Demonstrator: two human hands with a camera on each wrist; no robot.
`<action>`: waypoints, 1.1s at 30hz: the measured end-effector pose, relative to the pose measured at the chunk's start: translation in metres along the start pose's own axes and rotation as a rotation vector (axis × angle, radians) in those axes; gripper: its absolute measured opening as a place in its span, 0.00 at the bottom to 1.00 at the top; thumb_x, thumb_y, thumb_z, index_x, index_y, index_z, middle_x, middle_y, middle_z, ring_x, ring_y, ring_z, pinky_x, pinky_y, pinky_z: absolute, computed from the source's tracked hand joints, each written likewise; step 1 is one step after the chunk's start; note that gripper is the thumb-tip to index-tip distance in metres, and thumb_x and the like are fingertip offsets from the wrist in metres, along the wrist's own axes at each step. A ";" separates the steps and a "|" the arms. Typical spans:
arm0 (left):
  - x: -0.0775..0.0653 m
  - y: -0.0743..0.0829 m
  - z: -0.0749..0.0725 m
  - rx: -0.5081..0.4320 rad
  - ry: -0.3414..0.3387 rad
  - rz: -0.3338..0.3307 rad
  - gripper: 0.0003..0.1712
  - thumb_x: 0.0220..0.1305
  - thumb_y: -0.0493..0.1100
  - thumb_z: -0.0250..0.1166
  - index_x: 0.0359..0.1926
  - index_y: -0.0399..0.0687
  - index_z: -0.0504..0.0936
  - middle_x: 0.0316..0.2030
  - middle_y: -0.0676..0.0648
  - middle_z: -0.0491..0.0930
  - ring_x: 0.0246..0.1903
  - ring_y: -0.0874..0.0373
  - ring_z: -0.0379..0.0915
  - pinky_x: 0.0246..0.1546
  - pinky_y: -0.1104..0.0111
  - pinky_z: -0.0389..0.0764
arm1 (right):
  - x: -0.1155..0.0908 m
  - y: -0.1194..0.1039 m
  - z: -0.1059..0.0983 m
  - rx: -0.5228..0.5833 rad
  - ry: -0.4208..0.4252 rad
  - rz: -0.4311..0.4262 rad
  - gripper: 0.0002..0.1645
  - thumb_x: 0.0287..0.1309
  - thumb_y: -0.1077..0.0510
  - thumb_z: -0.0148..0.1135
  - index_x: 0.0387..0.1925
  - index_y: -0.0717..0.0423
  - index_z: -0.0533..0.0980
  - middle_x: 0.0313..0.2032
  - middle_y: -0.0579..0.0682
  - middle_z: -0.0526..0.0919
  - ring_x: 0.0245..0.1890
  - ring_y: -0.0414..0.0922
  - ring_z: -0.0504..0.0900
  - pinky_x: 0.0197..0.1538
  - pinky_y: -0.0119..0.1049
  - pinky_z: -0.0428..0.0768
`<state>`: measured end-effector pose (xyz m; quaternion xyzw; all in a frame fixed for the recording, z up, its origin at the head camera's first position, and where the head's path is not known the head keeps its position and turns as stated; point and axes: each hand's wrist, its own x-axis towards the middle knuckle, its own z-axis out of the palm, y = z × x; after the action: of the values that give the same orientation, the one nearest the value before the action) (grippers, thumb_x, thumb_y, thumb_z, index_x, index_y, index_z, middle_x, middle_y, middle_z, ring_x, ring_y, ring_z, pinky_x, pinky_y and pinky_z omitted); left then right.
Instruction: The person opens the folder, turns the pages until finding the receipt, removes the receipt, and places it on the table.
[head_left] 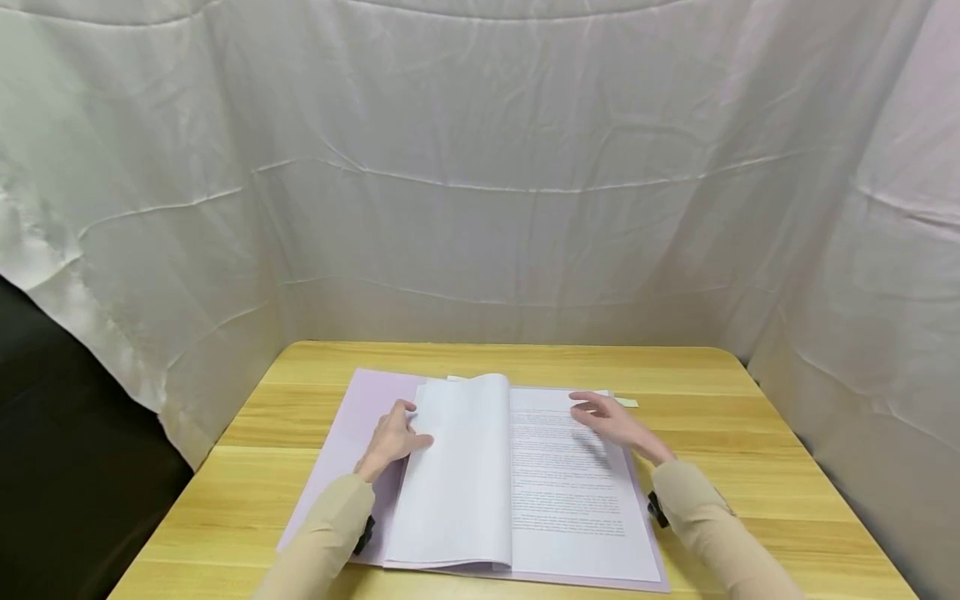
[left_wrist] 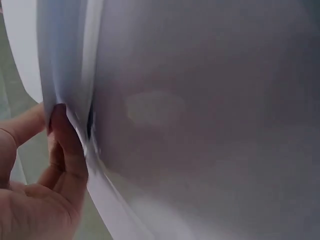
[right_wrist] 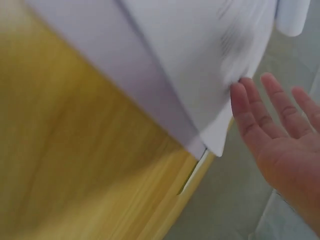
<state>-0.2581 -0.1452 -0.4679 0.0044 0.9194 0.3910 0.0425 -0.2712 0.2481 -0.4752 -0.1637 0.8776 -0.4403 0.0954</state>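
Note:
A lilac folder (head_left: 365, 407) lies spread on the table with white sheets in it. Its turned sheets (head_left: 457, 475) curve over to the left side, blank face up. On the right is a printed page (head_left: 567, 500) with lines of small text. My left hand (head_left: 392, 440) pinches the left edge of the turned sheets; in the left wrist view the thumb lies on one side of the paper and the fingers (left_wrist: 67, 137) on the other. Over the printed page's upper right corner hovers my right hand (head_left: 611, 421), its fingers (right_wrist: 285, 107) spread and loosely extended, holding nothing.
The wooden table (head_left: 750, 467) has a pale tab (head_left: 627, 402) of paper sticking out past the folder's right edge. Grey-white cloth (head_left: 525, 233) hangs at the back and both sides. A dark area (head_left: 67, 467) shows at the lower left.

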 end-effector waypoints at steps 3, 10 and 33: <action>0.001 -0.003 -0.001 0.073 0.011 0.010 0.39 0.55 0.36 0.75 0.64 0.30 0.67 0.33 0.41 0.78 0.29 0.53 0.73 0.30 0.65 0.76 | 0.004 0.006 -0.002 -0.068 0.030 -0.023 0.30 0.73 0.54 0.55 0.68 0.69 0.67 0.58 0.71 0.79 0.59 0.66 0.78 0.63 0.60 0.77; 0.001 -0.007 0.001 0.184 0.023 0.009 0.39 0.54 0.36 0.76 0.64 0.32 0.67 0.32 0.41 0.78 0.30 0.51 0.73 0.32 0.62 0.78 | 0.015 0.018 -0.004 -0.191 0.065 0.018 0.32 0.68 0.56 0.61 0.66 0.72 0.67 0.64 0.73 0.73 0.67 0.71 0.68 0.70 0.67 0.67; 0.001 -0.009 0.011 0.087 -0.258 0.231 0.27 0.69 0.33 0.58 0.66 0.27 0.66 0.73 0.26 0.58 0.74 0.30 0.52 0.76 0.40 0.55 | 0.035 0.036 -0.010 -0.318 0.265 0.054 0.31 0.57 0.65 0.67 0.62 0.70 0.73 0.61 0.73 0.75 0.63 0.70 0.69 0.69 0.66 0.65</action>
<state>-0.2577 -0.1434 -0.4818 0.1621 0.9157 0.3494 0.1147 -0.3138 0.2624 -0.4994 -0.0937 0.9450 -0.3112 -0.0362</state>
